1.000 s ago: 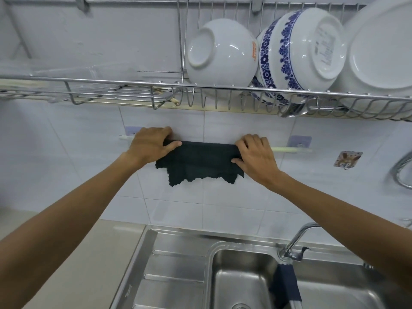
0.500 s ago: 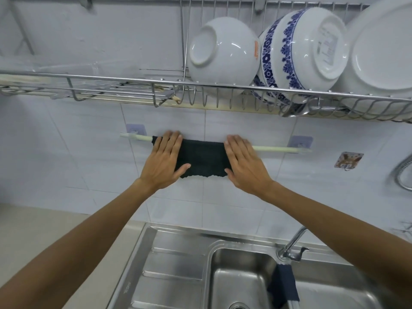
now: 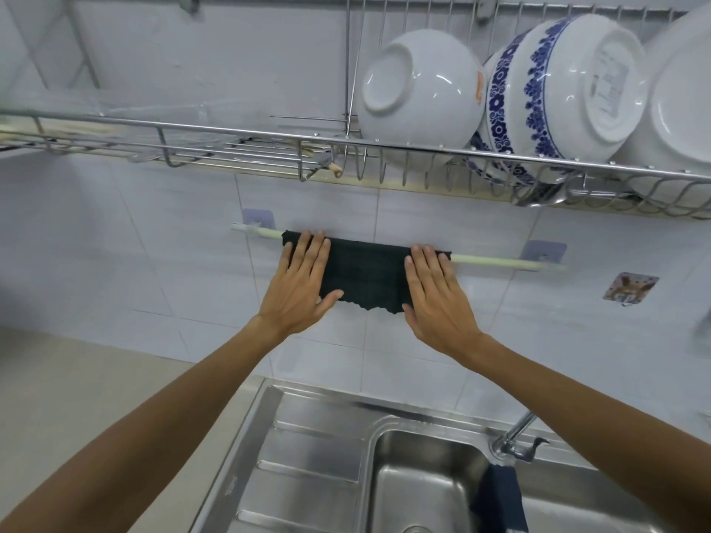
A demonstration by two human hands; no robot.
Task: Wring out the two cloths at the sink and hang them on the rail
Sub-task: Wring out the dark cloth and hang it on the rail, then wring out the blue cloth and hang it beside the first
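A dark green cloth [image 3: 365, 273] hangs folded over the pale rail [image 3: 496, 260] on the tiled wall. My left hand [image 3: 302, 286] lies flat on the cloth's left end, fingers straight and together. My right hand [image 3: 436, 292] lies flat on its right end in the same way. Neither hand grips anything. A second dark blue cloth [image 3: 500, 498] is draped over the divider of the steel sink [image 3: 327, 455], under the tap [image 3: 517, 440].
A steel dish rack [image 3: 231, 134] runs along the wall just above the rail, holding a white bowl [image 3: 419, 94], a blue-patterned bowl [image 3: 558, 90] and a white plate [image 3: 681, 94]. A beige counter [image 3: 96, 394] lies left of the sink. A hose [image 3: 704, 328] hangs at the right edge.
Both hands went from gripping the cloth at the rail to lying flat on it. The cloth now hangs shorter and wider along the rail.
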